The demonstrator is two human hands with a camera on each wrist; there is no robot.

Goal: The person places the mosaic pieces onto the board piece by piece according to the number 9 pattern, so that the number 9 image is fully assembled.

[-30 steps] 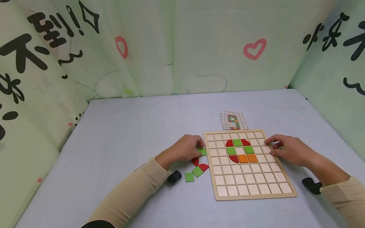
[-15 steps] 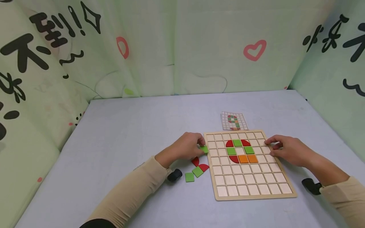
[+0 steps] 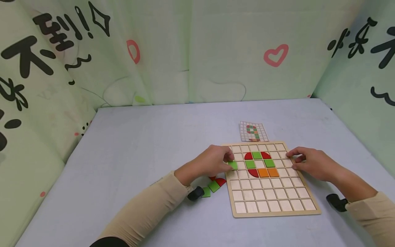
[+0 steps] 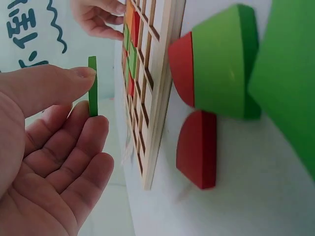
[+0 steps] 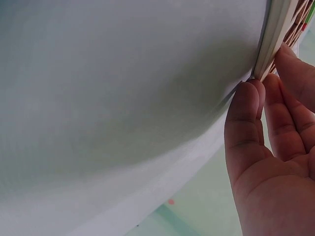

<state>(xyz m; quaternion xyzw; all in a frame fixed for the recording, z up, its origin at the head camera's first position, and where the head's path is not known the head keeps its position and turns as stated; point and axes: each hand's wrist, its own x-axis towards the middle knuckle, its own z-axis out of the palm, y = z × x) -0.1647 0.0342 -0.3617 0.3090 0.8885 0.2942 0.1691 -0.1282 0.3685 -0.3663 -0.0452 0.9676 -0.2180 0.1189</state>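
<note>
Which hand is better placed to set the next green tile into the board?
Probably the left hand: it pinches a green tile above the left side of the board, while the right hand grips its right edge.

Left cloth (image 3: 61,103): bold black Chinese characters (image 3: 24,65), tilted; the largest reads as 不 or 下, I cannot tell which. The others stay unread, the lowest cut off by the view's edge. Beside them, an exclamation mark (image 3: 81,17), a four-pointed sparkle outline (image 3: 106,25) and a wavy stroke (image 3: 78,63).

Back cloth (image 3: 222,51): pink heart outline (image 3: 285,49); a second pink outline (image 3: 138,55), narrowed by the fold.

Right cloth (image 3: 355,75): more black lettering (image 3: 359,37), unread, with a wavy line (image 3: 382,95) below.

Worktop (image 3: 154,137): card (image 3: 253,131) printed with a grid and coloured figure, roughly a numeral 9; small.
</note>
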